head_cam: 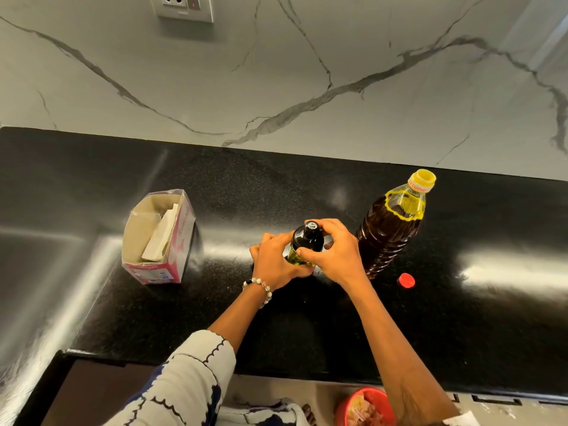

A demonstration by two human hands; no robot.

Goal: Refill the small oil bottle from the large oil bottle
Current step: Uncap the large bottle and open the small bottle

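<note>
A small dark glass oil bottle (307, 241) with a black cap stands upright on the black counter (307, 327). My left hand (275, 262) grips its lower body from the left. My right hand (335, 250) reaches over it, fingers curled round the cap and neck. Just to the right stands the large plastic oil bottle (390, 229), full of dark oil, with a yellow open neck and no cap on it. Its red cap (406, 281) lies on the counter by the bottle's base.
An open cardboard box (158, 238) with white paper inside sits to the left. A marble backsplash with a wall socket (184, 7) rises behind. Below the counter's front edge a red bin (365, 407) shows on the floor.
</note>
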